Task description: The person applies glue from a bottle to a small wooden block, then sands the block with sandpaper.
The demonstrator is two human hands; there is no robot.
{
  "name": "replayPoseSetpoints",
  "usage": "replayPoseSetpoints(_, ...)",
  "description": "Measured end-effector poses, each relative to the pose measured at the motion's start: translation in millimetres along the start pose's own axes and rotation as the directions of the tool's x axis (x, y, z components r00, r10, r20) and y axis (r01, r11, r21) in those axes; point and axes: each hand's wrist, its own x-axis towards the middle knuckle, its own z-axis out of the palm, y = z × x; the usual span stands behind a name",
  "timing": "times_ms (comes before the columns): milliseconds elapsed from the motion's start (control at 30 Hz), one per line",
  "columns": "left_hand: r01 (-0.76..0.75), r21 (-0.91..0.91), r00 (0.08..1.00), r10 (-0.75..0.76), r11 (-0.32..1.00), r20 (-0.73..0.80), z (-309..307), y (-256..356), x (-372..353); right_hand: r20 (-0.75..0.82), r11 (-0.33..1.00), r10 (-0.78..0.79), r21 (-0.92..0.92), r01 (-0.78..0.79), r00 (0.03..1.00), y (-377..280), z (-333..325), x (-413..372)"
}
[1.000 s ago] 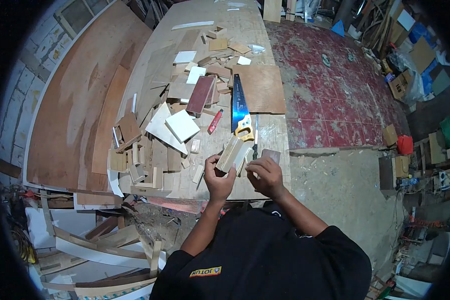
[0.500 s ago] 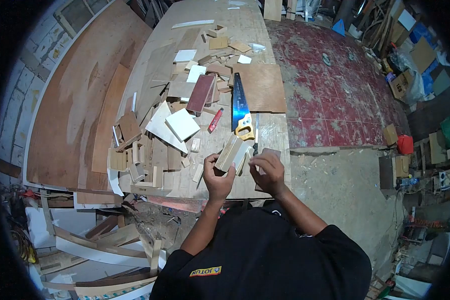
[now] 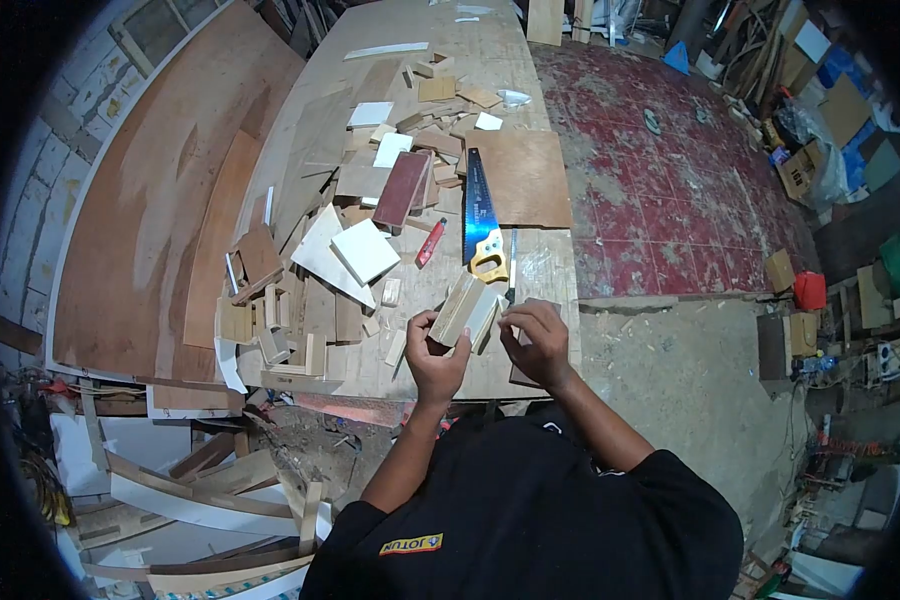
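My left hand (image 3: 438, 360) is wrapped around a small wooden piece (image 3: 460, 308) built of pale wooden strips, with a whitish face on its right side. It is held tilted over the near edge of the workbench. My right hand (image 3: 536, 345) is just right of the piece, its fingers curled and thumb and fingertips close together. Whatever may be in that pinch is too small to make out. Just beyond the piece lies a handsaw (image 3: 482, 215) with a yellow handle. A thin metal rod-like tool (image 3: 513, 262) is beside it, its lower end near my right fingertips.
A red utility knife (image 3: 431, 243) lies left of the saw. White square panels (image 3: 365, 251), a maroon block (image 3: 403, 188) and many wood offcuts cover the workbench (image 3: 390, 383). A plywood square (image 3: 518, 178) lies at the bench's right edge. Large plywood sheets (image 3: 160, 200) lean at left.
My right hand has shifted slightly, and a brownish flat patch that showed beyond its fingers is no longer visible there. My left hand and the wooden piece have barely moved.
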Motion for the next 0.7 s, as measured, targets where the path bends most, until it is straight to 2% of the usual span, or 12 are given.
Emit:
replayPoseSetpoints(100,-0.001,0.053,1.0,0.001,0.999,0.007,0.2,4.7,-1.1,0.103,0.996,0.02,0.082,-0.029,0.995,-9.8,1.8,-9.5)
replayPoseSetpoints(233,0.026,-0.001,1.0,-0.026,1.0,-0.004,1.2,5.4,-2.4,0.13,0.993,-0.011,0.121,-0.005,0.991,-15.8,-2.7,-10.8)
replayPoseSetpoints(300,-0.015,0.054,1.0,0.014,0.998,0.009,0.6,5.1,-3.4,0.011,1.0,0.003,0.027,-0.003,1.0,-10.8,-4.3,-5.1)
replayPoseSetpoints(400,0.0,-0.049,1.0,-0.001,0.999,-0.002,5.0,7.2,-3.8,0.019,1.0,0.025,-0.001,-0.025,1.0,-5.8,-4.7,-2.1)
replayPoseSetpoints(533,0.044,-0.033,0.999,-0.044,0.998,0.001,5.4,14.3,-5.7,0.094,0.996,0.021,0.087,-0.029,0.995,-15.8,-2.6,-15.2)
replayPoseSetpoints(700,0.005,-0.014,1.0,-0.005,1.0,0.018,3.0,7.1,-7.6,0.015,0.999,0.015,0.044,-0.015,1.0,-10.1,-7.5,-10.8)
